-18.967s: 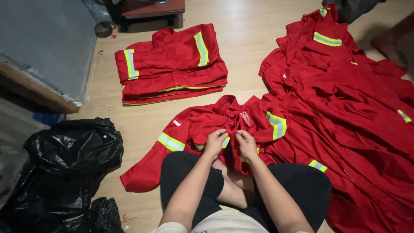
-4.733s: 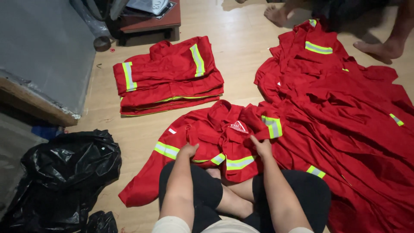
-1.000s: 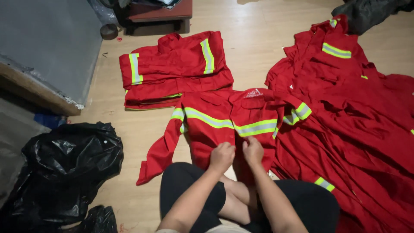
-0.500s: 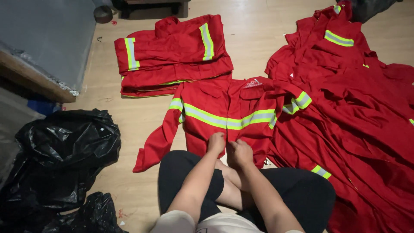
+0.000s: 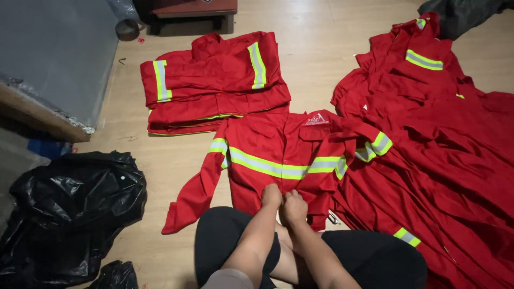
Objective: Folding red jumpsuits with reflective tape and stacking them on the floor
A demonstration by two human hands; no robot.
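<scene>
Two bare hands meet at the lower middle of the view: the left hand (image 5: 271,195) and the right hand (image 5: 294,206) sit side by side, touching, both clenched on the front closure of a red work coverall (image 5: 278,155) near its lower edge. This coverall lies front-up on the wooden floor (image 5: 316,43), directly at 12 o'clock from the hands, with a yellow-green reflective band across the chest, a small white patch by the collar, and its sleeve trailing out toward 8 o'clock. The person's legs in black trousers (image 5: 225,241) are folded just below the hands, at 6 o'clock, the coverall's hem touching them.

Farther out at 11 o'clock rests a stack of folded red coveralls (image 5: 214,80), its near edge just beside the spread one's collar. At 2 to 4 o'clock a loose heap of red coveralls (image 5: 444,150) spreads wide, overlapping the spread garment's other sleeve. At 9 o'clock, well apart, sits a crumpled black plastic bag (image 5: 69,203). A grey panel (image 5: 53,48) fills the corner at 10 o'clock, and low dark-red furniture (image 5: 195,8) stands far off at 12 o'clock
</scene>
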